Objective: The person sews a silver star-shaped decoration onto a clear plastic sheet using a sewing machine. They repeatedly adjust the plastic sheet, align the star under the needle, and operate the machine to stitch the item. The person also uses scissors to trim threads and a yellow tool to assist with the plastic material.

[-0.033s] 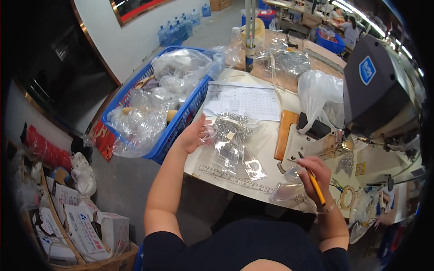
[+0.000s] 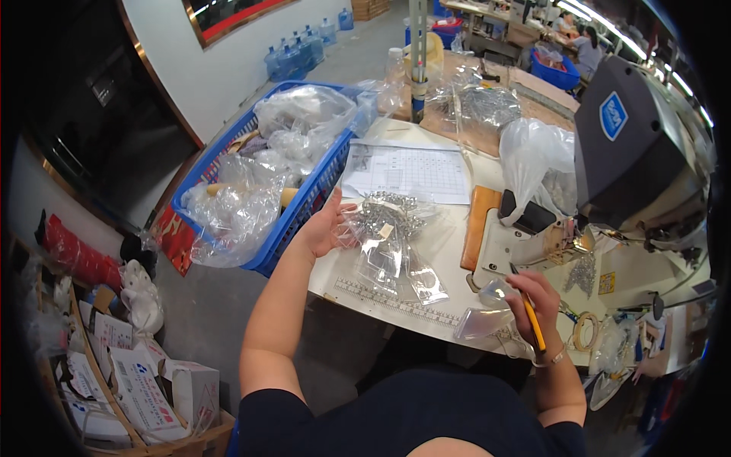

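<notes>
Right hand (image 2: 533, 301) pinched yellow pencil (image 2: 533, 324) plus small clear bag (image 2: 487, 320) at counter (image 2: 343, 270) edge, keeping both ready. Left hand (image 2: 324, 228) spread, fingers against clear bag of metal parts (image 2: 388, 228), steadying it flat. Beyond: printed sheet (image 2: 407, 171), blue basket (image 2: 304, 213) stuffed with bags.

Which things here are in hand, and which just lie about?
In hand:
left hand on clear plastic bag of small metal parts
right hand with yellow pencil, small clear bag

Lying about:
blue plastic basket
white printed sheet
</notes>
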Demonstrator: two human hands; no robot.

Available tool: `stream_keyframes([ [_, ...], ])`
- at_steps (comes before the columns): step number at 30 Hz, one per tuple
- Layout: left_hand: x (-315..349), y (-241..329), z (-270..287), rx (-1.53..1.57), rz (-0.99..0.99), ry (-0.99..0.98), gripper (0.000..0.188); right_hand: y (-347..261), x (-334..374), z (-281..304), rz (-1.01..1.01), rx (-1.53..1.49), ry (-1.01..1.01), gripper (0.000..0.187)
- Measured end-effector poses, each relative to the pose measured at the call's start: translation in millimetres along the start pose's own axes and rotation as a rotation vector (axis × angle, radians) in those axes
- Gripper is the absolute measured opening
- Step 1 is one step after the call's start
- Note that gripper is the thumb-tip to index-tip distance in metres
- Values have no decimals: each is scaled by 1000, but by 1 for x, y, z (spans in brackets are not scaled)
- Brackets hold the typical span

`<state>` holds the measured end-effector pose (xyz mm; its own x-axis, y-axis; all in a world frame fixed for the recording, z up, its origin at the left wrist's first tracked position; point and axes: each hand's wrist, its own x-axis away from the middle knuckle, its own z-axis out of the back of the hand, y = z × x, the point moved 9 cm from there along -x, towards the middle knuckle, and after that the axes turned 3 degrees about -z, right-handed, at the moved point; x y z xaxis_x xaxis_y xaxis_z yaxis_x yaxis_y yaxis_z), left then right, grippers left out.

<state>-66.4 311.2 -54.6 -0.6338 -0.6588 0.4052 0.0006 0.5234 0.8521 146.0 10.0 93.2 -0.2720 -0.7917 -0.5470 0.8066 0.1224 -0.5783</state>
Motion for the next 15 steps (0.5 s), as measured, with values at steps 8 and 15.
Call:
stream_keyframes([
  [8, -32, 12, -25, -497, 310, -207, 80, 67, 135, 108, -278, 480, 403, 22],
  [15, -36, -3, -28, -667, 391, -211, 58, 117, 211, 125, -375, 665, 570, 24],
])
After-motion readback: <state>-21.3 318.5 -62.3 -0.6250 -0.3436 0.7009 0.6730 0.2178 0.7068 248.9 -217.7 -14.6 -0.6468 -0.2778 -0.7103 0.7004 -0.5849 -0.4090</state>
